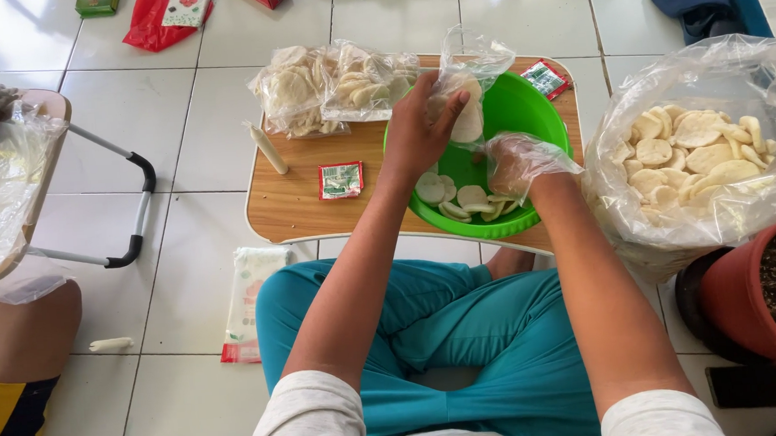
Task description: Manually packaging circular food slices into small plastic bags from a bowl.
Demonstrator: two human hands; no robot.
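Note:
My left hand (420, 128) holds a small clear plastic bag (467, 71) partly filled with pale round crackers, raised over a green bowl (525, 106). My right hand (518, 163), covered by a thin clear plastic glove, reaches into the bowl among the loose crackers (459, 200) lying at its bottom. The bowl stands on a small low wooden table (302, 201) in front of my crossed legs in teal trousers.
Two filled cracker bags (331, 87), a white candle (269, 149) and small red-green sachets (341, 180) lie on the table. A big clear bag of crackers (698, 150) stands right, beside a red pot (770, 298). Another person's knee (23, 335) is at left.

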